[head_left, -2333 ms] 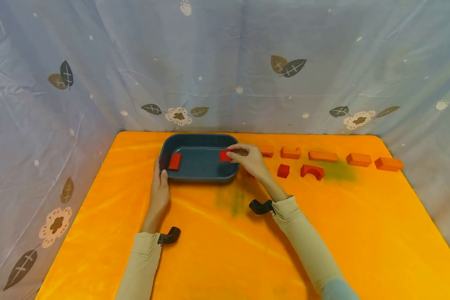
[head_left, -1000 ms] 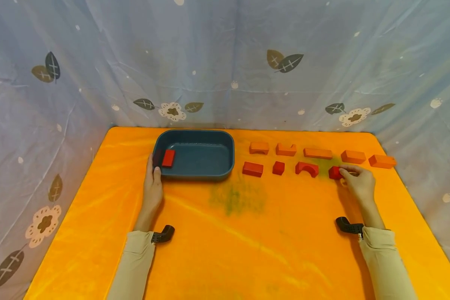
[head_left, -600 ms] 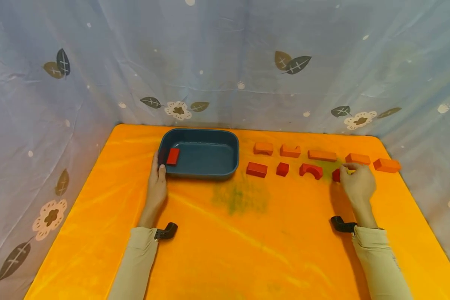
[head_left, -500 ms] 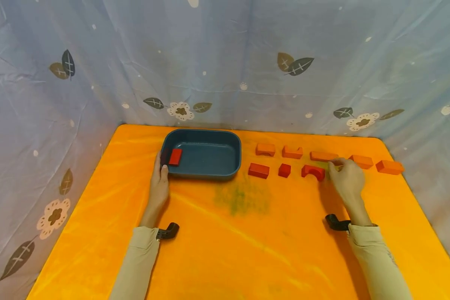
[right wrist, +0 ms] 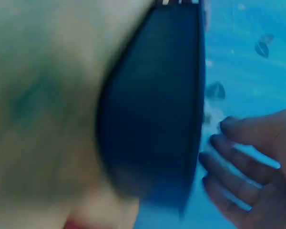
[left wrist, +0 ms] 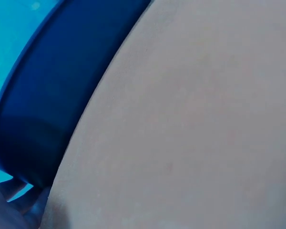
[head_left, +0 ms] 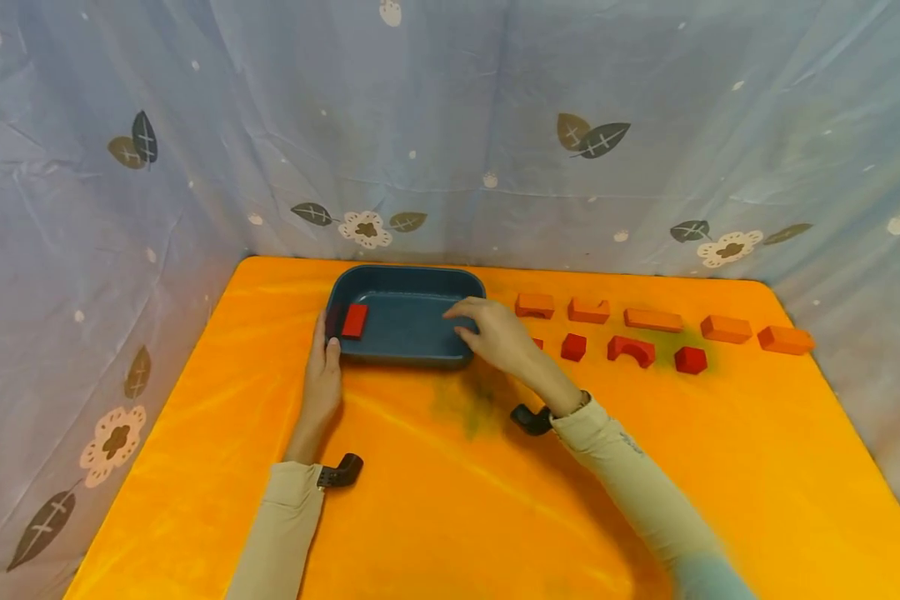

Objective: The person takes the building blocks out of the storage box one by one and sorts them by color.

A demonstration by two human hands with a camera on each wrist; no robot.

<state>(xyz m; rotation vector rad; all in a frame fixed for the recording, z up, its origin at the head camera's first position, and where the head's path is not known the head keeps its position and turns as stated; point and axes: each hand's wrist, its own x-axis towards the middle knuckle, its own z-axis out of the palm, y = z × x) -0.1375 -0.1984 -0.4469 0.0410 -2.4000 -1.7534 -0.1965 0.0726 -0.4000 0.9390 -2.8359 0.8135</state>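
A dark blue tray point(head_left: 412, 361) with raised walls stands at the back left of the table. My left hand point(head_left: 322, 387) holds its left end, fingers along the outside and thumb at the near corner. A flat red block point(head_left: 355, 321) lies inside near that hand. Over the tray's right end hovers my right hand point(head_left: 495, 333), thumb and forefinger apart with nothing between them. In the right wrist view its fingers point(right wrist: 229, 167) are spread beside the tray wall point(right wrist: 152, 105). Right of the tray sit a red cube point(head_left: 573, 347), a red arch block point(head_left: 632, 351) and another red cube point(head_left: 691, 360).
Behind the red blocks runs a row of several orange blocks point(head_left: 652, 320). One red block point(head_left: 537, 343) is mostly hidden by my right hand. A patterned curtain point(head_left: 457, 125) stands right behind the orange table covering point(head_left: 435, 500).
My right hand carried a red block from over the tray to the right end of the red row, let go of it there, and came back left over the tray. The left hand stayed.
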